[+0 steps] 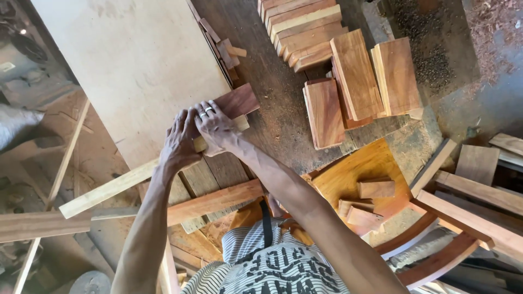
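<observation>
Both hands are down together at the middle of the scene, pressed side by side on a small reddish-brown rectangular wood block (237, 102). The right hand (217, 126), with a silver ring on one finger, lies flat over the near end of that block, fingers stretched toward the far left, clamping it down. The left hand (180, 142) sits just to its left, touching it, fingers curled over the same spot where the block meets a long pale wooden strip (109, 189). That strip runs from under the hands out to the near left, and its far right end peeks out just past the right hand. The block's far right end sticks out clear beyond the fingers, tilted up to the right.

All of this rests at the near right edge of a large pale plywood sheet (131, 60), which covers the left part of the dark worn wooden tabletop (278, 103). Farther right, well apart from the hands, a heap of short reddish wood boards (354, 76) lies stacked and leaning. Nearer, to the right of the forearm, a yellow-orange wooden stool seat (354, 169) carries a few small offcuts (376, 188).
</observation>
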